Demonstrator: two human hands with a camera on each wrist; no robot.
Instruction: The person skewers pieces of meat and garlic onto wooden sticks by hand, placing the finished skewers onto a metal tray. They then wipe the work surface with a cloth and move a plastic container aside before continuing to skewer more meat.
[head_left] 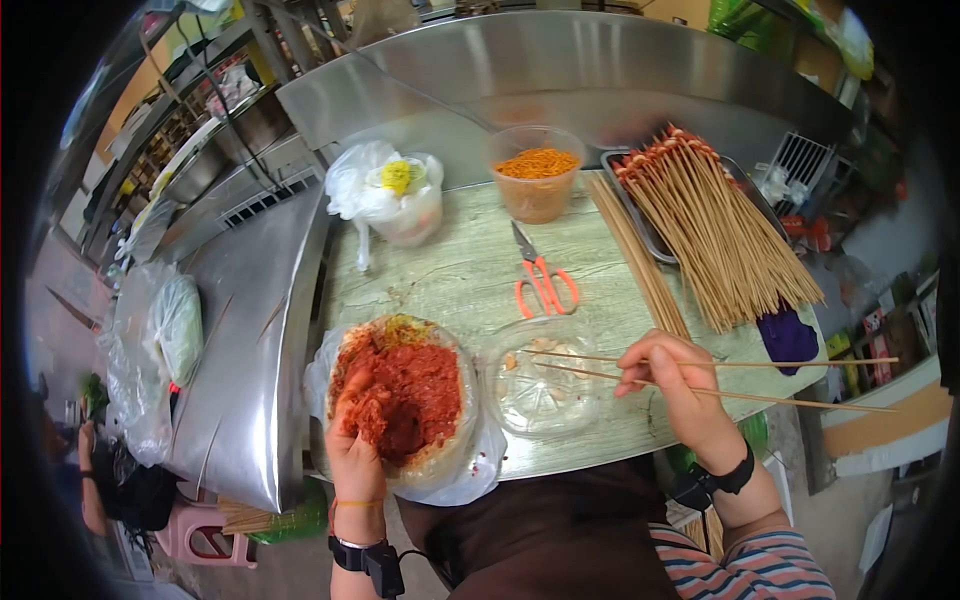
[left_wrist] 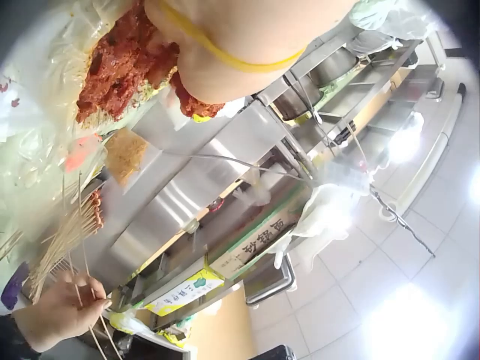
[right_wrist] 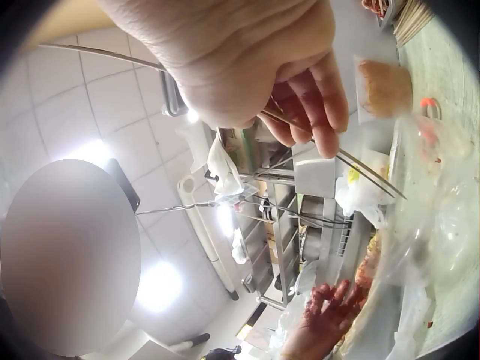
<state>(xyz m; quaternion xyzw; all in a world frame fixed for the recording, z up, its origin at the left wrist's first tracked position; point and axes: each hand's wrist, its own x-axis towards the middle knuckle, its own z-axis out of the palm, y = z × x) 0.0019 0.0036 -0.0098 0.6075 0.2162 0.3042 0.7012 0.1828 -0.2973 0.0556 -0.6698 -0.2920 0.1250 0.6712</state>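
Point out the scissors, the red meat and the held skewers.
scissors (head_left: 537, 266), head view, at the pivot.
red meat (head_left: 425, 380), head view, middle of the heap.
skewers (head_left: 790, 362), head view, upper stick's shaft.

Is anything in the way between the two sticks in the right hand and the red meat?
Only a clear plastic container sits on the table between them; the two bamboo skewers held by the right hand pass over it. Above it, nothing visible blocks the way to the red meat.

Glossy steel counter (head_left: 250, 330), wooden skewers (head_left: 720, 240)
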